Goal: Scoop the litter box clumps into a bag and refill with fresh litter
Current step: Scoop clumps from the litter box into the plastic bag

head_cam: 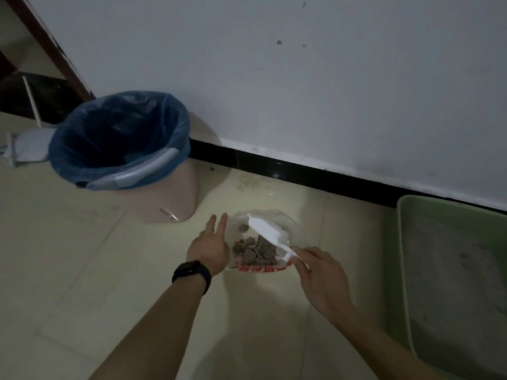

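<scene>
A clear plastic bag (297,231) with red print lies open on the floor tiles, holding several grey litter clumps (256,249). My right hand (319,275) grips the handle of a white litter scoop (267,229), whose head is tipped over the bag's mouth. My left hand (211,244) is at the bag's left edge, fingers straight and pointing away from me; whether it touches the bag is unclear. The green litter box (403,242) with grey litter stands at the right, partly cut off by the frame.
A pink bin with a blue liner (120,141) stands at the back left near the wall. A white wall with a black skirting board (315,174) runs behind. A white stand base (27,145) sits far left.
</scene>
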`<state>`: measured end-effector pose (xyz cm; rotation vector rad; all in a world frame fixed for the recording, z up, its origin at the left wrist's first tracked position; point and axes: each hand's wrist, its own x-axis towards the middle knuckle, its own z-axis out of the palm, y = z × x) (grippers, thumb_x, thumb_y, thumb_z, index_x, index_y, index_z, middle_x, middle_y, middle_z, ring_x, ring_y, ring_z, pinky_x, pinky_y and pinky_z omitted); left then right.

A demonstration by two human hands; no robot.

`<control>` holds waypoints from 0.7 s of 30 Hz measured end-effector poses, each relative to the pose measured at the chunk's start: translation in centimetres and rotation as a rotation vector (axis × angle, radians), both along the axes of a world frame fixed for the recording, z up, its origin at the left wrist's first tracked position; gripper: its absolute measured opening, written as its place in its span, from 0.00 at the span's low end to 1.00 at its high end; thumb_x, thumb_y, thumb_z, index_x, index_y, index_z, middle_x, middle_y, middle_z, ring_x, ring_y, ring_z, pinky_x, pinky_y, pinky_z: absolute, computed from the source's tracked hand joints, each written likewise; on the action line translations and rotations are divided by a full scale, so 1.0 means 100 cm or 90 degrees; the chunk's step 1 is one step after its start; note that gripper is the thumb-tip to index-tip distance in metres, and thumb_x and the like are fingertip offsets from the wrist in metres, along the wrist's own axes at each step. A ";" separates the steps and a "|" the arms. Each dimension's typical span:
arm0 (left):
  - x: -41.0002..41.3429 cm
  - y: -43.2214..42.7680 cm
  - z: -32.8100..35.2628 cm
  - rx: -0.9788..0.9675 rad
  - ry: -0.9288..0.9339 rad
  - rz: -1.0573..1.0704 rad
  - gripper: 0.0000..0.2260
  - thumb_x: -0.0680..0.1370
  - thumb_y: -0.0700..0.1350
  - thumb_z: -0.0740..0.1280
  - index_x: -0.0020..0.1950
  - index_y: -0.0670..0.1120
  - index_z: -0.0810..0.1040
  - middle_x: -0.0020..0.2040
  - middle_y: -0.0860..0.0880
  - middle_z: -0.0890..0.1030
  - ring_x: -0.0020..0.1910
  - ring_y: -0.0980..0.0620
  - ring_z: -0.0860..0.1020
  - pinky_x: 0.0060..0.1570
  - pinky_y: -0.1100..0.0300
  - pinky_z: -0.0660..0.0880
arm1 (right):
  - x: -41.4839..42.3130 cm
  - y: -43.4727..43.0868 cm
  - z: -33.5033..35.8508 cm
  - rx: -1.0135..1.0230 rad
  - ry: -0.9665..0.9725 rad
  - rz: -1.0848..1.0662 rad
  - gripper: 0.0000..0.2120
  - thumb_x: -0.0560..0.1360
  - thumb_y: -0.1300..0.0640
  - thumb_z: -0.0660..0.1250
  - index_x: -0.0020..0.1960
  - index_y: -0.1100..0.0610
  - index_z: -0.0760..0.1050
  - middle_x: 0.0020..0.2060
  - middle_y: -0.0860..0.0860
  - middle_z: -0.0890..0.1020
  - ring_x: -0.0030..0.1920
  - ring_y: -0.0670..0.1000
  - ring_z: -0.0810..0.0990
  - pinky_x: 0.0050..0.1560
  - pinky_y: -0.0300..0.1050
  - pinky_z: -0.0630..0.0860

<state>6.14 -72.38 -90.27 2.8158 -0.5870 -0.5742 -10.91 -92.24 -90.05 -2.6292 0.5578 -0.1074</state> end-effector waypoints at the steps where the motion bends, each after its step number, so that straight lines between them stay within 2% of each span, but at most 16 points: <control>1: 0.000 -0.001 0.000 0.002 -0.002 -0.003 0.33 0.81 0.43 0.59 0.82 0.53 0.44 0.82 0.47 0.48 0.74 0.42 0.65 0.69 0.49 0.67 | 0.001 0.000 0.001 -0.008 -0.004 -0.004 0.12 0.81 0.49 0.61 0.62 0.44 0.79 0.53 0.43 0.82 0.49 0.49 0.79 0.48 0.47 0.76; 5: -0.003 -0.003 0.001 0.026 -0.028 -0.047 0.32 0.82 0.45 0.57 0.82 0.50 0.44 0.82 0.48 0.48 0.79 0.46 0.54 0.77 0.47 0.55 | -0.001 -0.001 0.006 0.026 -0.001 -0.027 0.11 0.81 0.50 0.61 0.60 0.42 0.79 0.53 0.42 0.82 0.48 0.50 0.79 0.50 0.48 0.76; 8: -0.005 -0.006 0.004 0.059 -0.059 -0.071 0.31 0.82 0.46 0.55 0.82 0.50 0.43 0.82 0.49 0.46 0.80 0.48 0.47 0.78 0.46 0.48 | -0.005 -0.004 0.011 0.087 -0.012 -0.042 0.11 0.81 0.48 0.60 0.58 0.40 0.79 0.50 0.42 0.81 0.47 0.47 0.78 0.50 0.46 0.75; 12: -0.008 -0.016 0.010 0.075 -0.075 -0.091 0.31 0.83 0.49 0.55 0.82 0.49 0.43 0.82 0.49 0.44 0.80 0.48 0.45 0.78 0.46 0.45 | -0.016 -0.013 0.019 0.188 -0.038 -0.086 0.12 0.81 0.49 0.62 0.61 0.41 0.79 0.46 0.42 0.81 0.43 0.43 0.76 0.44 0.36 0.72; 16: -0.017 -0.031 0.011 0.072 -0.030 -0.086 0.31 0.83 0.50 0.55 0.82 0.50 0.43 0.82 0.49 0.45 0.80 0.48 0.46 0.78 0.45 0.47 | -0.026 -0.021 0.024 0.202 -0.043 -0.072 0.09 0.81 0.48 0.62 0.54 0.38 0.80 0.42 0.41 0.79 0.41 0.42 0.76 0.41 0.30 0.68; 19: -0.029 -0.039 0.010 0.114 -0.006 -0.108 0.30 0.83 0.51 0.54 0.82 0.49 0.44 0.82 0.49 0.43 0.80 0.48 0.45 0.78 0.45 0.45 | -0.029 -0.020 0.026 0.254 -0.077 -0.130 0.11 0.80 0.50 0.63 0.59 0.40 0.80 0.45 0.40 0.81 0.45 0.42 0.78 0.47 0.35 0.72; 21: -0.039 -0.048 0.013 0.132 -0.029 -0.126 0.29 0.83 0.52 0.53 0.82 0.48 0.45 0.82 0.48 0.43 0.80 0.47 0.42 0.78 0.44 0.43 | -0.036 -0.026 0.032 0.344 -0.110 -0.212 0.11 0.80 0.49 0.64 0.59 0.41 0.80 0.47 0.38 0.82 0.44 0.39 0.79 0.49 0.37 0.75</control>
